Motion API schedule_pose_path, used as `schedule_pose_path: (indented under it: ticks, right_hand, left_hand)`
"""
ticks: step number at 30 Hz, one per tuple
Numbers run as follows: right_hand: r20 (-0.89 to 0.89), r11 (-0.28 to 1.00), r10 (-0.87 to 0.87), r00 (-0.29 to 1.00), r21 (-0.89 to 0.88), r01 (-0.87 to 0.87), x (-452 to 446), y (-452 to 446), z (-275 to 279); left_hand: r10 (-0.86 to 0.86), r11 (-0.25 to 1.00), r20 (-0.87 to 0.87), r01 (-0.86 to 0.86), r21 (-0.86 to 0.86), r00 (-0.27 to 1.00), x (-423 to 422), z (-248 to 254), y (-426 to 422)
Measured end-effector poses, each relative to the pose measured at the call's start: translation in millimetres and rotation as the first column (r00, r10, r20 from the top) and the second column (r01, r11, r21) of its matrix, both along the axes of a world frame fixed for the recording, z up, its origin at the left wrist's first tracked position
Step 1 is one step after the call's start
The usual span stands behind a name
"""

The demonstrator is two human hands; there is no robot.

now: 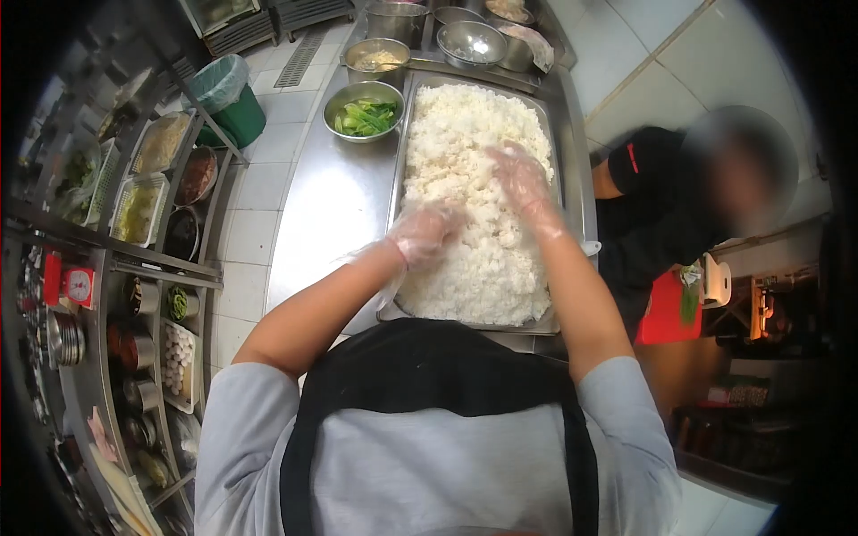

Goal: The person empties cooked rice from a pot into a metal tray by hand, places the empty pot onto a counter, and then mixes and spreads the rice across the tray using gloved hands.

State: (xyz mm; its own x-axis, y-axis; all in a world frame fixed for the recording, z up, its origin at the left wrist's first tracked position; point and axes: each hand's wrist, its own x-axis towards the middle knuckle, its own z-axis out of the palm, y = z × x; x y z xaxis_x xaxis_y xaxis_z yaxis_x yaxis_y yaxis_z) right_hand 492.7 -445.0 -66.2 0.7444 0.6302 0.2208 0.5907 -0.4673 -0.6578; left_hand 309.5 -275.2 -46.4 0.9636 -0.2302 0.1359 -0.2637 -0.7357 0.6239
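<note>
A large rectangular metal tray holds a thick, uneven bed of white cooked rice. Both of my hands wear thin clear plastic gloves. My left hand is in the rice near the tray's left side, its fingers smeared by motion and partly buried. Farther up, towards the right side, my right hand lies on the rice with its fingers stretched out. Rice grains cling around both gloves.
A metal bowl of green vegetables stands on the steel table left of the tray. Pots and a colander are beyond it. Shelves with food containers line the left. A co-worker in black is close at right.
</note>
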Motion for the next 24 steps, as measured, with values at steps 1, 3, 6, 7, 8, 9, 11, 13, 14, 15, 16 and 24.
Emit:
schedule_pose_path:
  ticks: [1,3,6,7,8,9,11,13,14,15,16,24]
  right_hand:
    - [0.231,0.98,-0.021,0.973,-0.19,0.066,8,2,7]
    - [0.39,0.886,-0.059,0.919,-0.403,0.228,17,10,17]
    - [0.281,0.868,-0.098,0.955,-0.445,0.22,-6,10,37]
    - [0.345,0.891,-0.028,0.938,-0.416,0.179,-11,1,24]
    - [0.412,0.909,0.04,0.91,-0.393,0.138,-16,-12,5]
    - [0.477,0.921,0.108,0.872,-0.378,0.093,-24,-25,-7]
    - [0.321,0.915,0.041,0.946,-0.393,0.094,-68,-46,17]
    - [0.141,0.897,0.017,0.99,-0.44,0.047,-92,-59,38]
    - [0.041,0.879,0.024,0.999,-0.478,-0.001,-96,-68,43]
    - [-0.058,0.859,0.027,0.998,-0.509,-0.053,-97,-77,46]
    - [-0.046,0.883,0.089,0.995,-0.459,-0.1,-91,-86,45]
    - [-0.113,0.99,-0.066,0.991,0.113,0.079,-45,-53,0]
  left_hand:
    - [-0.009,1.0,0.136,0.006,0.024,0.991,-10,-2,-3]
    - [-0.03,0.999,0.28,0.02,0.039,0.959,-21,-1,1]
    - [0.116,0.958,0.265,-0.038,-0.283,0.957,-29,-3,17]
    - [0.206,0.943,0.222,-0.133,-0.305,0.953,-33,2,16]
    - [0.201,0.958,0.215,-0.146,-0.245,0.956,-31,0,17]
    - [0.197,0.969,0.208,-0.159,-0.188,0.958,-27,-4,17]
    - [0.181,0.982,0.2,-0.165,-0.093,0.963,-20,-5,12]
    - [0.154,0.988,0.209,-0.155,-0.009,0.966,-5,5,5]
    - [0.143,0.986,0.237,-0.158,0.048,0.961,4,7,2]
    - [0.131,0.981,0.266,-0.163,0.104,0.955,14,8,-2]
    - [0.118,0.972,0.294,-0.17,0.159,0.948,25,9,-5]
    - [0.144,0.977,0.229,-0.175,0.122,0.963,85,-10,-9]
